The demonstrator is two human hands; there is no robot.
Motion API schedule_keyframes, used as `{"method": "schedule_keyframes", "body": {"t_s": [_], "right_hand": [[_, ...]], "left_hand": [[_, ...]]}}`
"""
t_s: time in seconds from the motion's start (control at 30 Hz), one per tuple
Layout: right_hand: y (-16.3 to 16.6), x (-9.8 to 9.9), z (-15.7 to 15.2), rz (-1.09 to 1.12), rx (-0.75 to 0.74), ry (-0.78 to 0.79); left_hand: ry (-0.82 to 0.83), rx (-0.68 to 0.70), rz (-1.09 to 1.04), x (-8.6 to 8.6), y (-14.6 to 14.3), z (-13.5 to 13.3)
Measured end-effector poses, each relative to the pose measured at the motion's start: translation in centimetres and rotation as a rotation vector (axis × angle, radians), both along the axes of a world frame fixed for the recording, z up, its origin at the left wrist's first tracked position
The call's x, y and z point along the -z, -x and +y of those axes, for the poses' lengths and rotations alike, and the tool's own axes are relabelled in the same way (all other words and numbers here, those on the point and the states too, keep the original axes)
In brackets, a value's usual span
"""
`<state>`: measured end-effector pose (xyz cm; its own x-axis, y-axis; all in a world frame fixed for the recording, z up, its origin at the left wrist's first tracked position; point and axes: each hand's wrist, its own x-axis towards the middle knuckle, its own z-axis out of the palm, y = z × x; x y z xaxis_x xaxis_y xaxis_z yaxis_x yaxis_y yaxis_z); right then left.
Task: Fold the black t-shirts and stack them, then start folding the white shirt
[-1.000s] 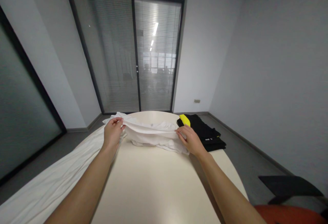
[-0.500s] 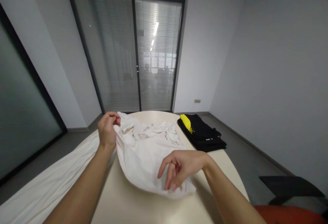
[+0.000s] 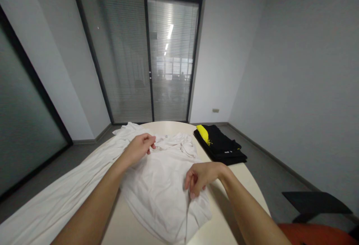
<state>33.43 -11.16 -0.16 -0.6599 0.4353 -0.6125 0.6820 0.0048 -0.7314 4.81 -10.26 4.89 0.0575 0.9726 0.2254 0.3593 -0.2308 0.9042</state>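
A white garment [image 3: 159, 185] lies spread and wrinkled on the cream table [image 3: 227, 219] in front of me. My left hand [image 3: 139, 148] rests on its far part near the collar, fingers curled in a pinch on the cloth. My right hand [image 3: 199, 177] is closed on the garment's right side, lifting a ridge of fabric that runs down toward me.
A folded black garment with a yellow patch [image 3: 220, 146] lies at the table's far right. A long white sheet [image 3: 53, 204] covers the left side. Glass sliding doors with blinds [image 3: 146, 58] stand behind. A dark chair part [image 3: 316, 204] and an orange seat [image 3: 316, 233] are at lower right.
The white garment went from a bundle held at both ends to lying spread out toward me. My left hand moved right onto the collar area; my right hand came near and pinched the cloth.
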Motion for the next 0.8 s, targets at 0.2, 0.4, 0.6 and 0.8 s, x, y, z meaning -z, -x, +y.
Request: {"method": "schedule_keyframes", "body": {"t_s": [0.2,0.4,0.6,0.8], "right_hand": [[1.0,0.5,-0.4,-0.006,-0.002,0.052],[0.4,-0.1,0.5,0.594,0.25,-0.095],[0.5,-0.7,0.7,0.876,0.394,-0.215],[0.5,-0.3,0.9,0.81,0.402,-0.265]], "left_hand": [[0.156,0.439,0.444,2.6,-1.7,-1.7],[0.296,0.607,0.521,2.7,-4.2,-3.6],[0.091,0.599,0.385,3.3,-5.5,-3.2],[0.014,0.463,0.203,3.0,-4.9,-2.2]]}}
